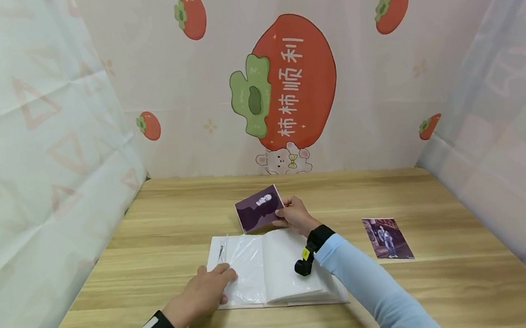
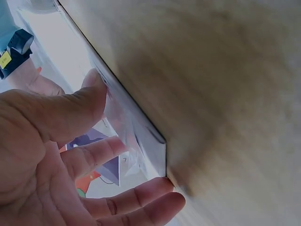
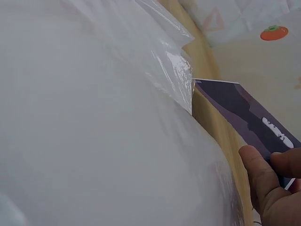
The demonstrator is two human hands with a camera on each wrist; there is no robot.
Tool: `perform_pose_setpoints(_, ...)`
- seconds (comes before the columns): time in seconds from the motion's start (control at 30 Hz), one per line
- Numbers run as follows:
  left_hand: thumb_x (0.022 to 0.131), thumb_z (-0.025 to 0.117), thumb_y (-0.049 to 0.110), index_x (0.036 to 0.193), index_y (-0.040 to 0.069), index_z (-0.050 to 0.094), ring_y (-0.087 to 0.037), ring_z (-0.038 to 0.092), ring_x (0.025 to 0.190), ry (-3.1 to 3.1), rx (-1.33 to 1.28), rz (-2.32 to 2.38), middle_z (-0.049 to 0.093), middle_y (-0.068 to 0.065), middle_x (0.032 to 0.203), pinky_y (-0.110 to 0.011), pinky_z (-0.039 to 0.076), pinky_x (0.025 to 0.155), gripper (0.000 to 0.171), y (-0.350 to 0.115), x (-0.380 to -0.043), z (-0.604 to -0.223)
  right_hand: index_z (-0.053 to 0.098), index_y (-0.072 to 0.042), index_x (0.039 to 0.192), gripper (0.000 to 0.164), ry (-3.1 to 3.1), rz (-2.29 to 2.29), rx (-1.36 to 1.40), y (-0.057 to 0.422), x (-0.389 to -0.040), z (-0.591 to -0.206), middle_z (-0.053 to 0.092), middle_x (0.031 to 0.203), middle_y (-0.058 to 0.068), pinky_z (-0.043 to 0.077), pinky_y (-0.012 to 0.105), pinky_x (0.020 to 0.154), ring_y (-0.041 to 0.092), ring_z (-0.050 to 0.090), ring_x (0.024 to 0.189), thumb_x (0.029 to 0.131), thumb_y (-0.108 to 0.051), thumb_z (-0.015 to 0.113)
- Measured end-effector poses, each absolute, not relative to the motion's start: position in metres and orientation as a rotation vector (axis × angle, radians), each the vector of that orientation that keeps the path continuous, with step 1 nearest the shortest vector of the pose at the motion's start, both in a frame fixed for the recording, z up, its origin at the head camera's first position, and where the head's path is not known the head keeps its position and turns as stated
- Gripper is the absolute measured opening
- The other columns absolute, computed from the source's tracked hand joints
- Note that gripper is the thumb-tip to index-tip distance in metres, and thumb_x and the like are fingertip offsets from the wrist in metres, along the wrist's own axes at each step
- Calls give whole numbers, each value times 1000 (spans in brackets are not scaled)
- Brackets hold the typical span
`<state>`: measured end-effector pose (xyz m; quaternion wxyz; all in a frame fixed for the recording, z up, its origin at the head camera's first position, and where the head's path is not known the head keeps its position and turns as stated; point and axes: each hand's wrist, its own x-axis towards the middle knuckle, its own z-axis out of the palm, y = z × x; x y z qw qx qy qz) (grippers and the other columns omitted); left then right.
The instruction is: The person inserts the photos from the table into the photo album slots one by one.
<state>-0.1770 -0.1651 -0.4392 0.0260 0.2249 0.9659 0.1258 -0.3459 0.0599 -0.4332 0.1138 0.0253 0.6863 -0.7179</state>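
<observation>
Left hand [image 1: 200, 295], fingers spread wide, touches left side of open album [image 1: 287, 275]; purple photo [image 1: 251, 214], tilted near album's far edge, is pinched at its right end by right hand [image 1: 296, 217]; second photo [image 1: 388, 239] lies right, on wooden table [image 1: 162, 224].

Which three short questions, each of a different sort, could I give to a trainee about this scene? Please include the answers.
1. Open: What grips the purple picture?
2. True or false: The other picture lies inside the album.
3. Choose: What covers the album's left page? A) a coin B) clear plastic C) a sheet of newspaper

Key:
1. The right hand.
2. False; it lies on the table.
3. B.
</observation>
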Motion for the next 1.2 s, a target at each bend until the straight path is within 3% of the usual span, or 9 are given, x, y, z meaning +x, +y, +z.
perform_pose_setpoints(0.27, 74, 73, 8, 107, 12, 62, -28, 42, 68, 2990, 709, 382, 52, -9, 113, -32, 37, 51, 35, -167, -177, -440, 36, 3, 105, 21, 2025, -2067, 46, 61, -347, -432, 48, 109, 25, 52, 32, 70, 32, 60, 91, 90, 12, 47)
perform_pose_setpoints(0.6, 73, 73, 8, 97, 15, 61, -27, 40, 67, 2987, 730, 379, 49, -4, 99, -32, 35, 52, 27, -168, -178, -441, 39, 3, 103, 19, 2058, -2058, 62, 61, -351, -432, 50, 107, 24, 53, 32, 69, 28, 60, 85, 90, 12, 49)
perform_pose_setpoints(0.93, 73, 70, -1, 91, 14, 60, -27, 40, 76, 2965, 785, 433, 51, -5, 100, -32, 38, 53, 26, -166, -177, -437, 37, 4, 101, 21, 2094, -2017, 13, 53, -349, -435, 51, 104, 23, 53, 32, 66, 31, 61, 88, 88, 14, 49)
perform_pose_setpoints(1.2, 71, 71, -1, 93, 11, 60, -24, 42, 71, 2962, 894, 435, 50, -5, 96, -33, 39, 60, 27, -170, -179, -438, 38, 3, 106, 25, 2115, -1982, -9, 51, -352, -437, 53, 104, 24, 53, 31, 65, 32, 61, 88, 87, 14, 51)
